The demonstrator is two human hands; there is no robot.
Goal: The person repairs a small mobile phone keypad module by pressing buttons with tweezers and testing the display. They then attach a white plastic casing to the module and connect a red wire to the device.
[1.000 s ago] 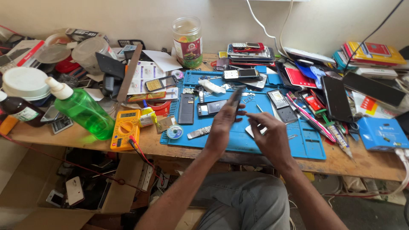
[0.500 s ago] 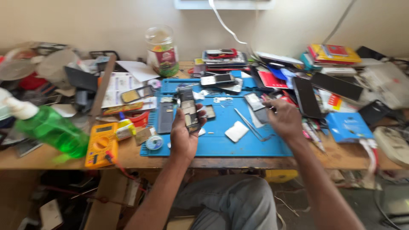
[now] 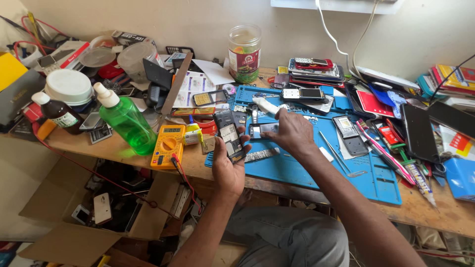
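Observation:
My left hand holds a dark mobile phone upright over the front left edge of the blue work mat; the phone's back is off and its inside faces me. My right hand rests on the mat with curled fingers. Its fingertips grip the right end of a small phone with a pale screen that lies flat on the mat. A flat grey metal strip lies just in front of that small phone.
A green squeeze bottle, yellow multimeter, brown bottle and white tub crowd the left. A clear jar and stacked phones stand behind. Tweezers lie on the mat. Open cardboard boxes sit below.
The view has swung left and closer. My left hand has kept the dark phone and lifted it nearer to me. My right hand has moved left across the mat onto the small phone.

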